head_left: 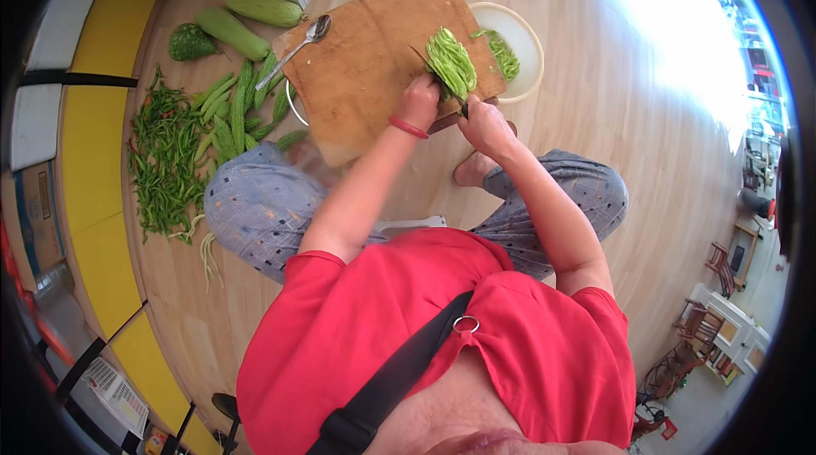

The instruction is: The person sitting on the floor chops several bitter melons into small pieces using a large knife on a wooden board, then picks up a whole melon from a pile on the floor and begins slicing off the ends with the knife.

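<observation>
A worn wooden cutting board (357, 56) lies in front of me. A pile of thin green vegetable slices (451, 62) sits toward its right side, a dark thin blade edge showing at its left. My right hand (490, 130) is closed round the black handle of a knife (463, 110), whose blade is mostly hidden by the slices. Against the near side of the pile is my left hand (416, 103), a red band at its wrist. Its fingers are curled, and what they grip, if anything, is hidden. A metal spoon (297, 47) rests at the board's left edge.
A pale bowl (529, 43) holding green slices stands partly under the board's right edge. On the wooden floor at left lie bitter melons (243, 94), a pile of green chilies (166, 158), long pale green gourds (231, 32) and a dark green squash (191, 43). Yellow cabinets (93, 158) line the left.
</observation>
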`<action>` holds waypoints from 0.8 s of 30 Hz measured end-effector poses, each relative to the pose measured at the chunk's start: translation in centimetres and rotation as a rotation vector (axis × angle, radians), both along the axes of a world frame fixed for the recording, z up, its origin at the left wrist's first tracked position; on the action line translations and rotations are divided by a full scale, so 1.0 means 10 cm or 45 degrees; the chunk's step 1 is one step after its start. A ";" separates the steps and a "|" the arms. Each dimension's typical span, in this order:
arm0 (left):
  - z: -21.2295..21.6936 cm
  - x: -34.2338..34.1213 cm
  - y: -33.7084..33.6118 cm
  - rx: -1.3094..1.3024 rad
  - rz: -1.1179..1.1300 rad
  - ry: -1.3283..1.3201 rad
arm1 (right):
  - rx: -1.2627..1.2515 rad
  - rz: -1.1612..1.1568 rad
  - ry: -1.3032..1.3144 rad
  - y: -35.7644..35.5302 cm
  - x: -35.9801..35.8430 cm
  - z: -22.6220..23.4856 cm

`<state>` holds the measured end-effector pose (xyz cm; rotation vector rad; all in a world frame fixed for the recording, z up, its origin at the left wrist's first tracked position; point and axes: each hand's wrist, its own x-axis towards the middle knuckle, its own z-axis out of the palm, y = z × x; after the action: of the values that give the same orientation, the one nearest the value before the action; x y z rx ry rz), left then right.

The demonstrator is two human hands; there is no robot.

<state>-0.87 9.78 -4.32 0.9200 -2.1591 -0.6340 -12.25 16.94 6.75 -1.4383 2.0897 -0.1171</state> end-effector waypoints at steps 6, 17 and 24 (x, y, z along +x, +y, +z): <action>-0.06 -0.02 0.01 -0.031 0.021 -0.034 | -0.043 0.006 0.019 -0.08 -0.03 -0.24; -0.04 0.02 0.03 -0.056 -0.038 -0.039 | -0.078 0.018 0.014 -0.09 -0.05 -0.30; -0.08 0.08 -0.01 -0.035 -0.076 0.120 | -0.019 0.009 0.014 0.01 0.03 -0.09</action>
<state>-0.06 9.69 -5.12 0.7980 -2.1125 -0.6620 -11.95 17.07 5.83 -1.4586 2.0966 -0.1225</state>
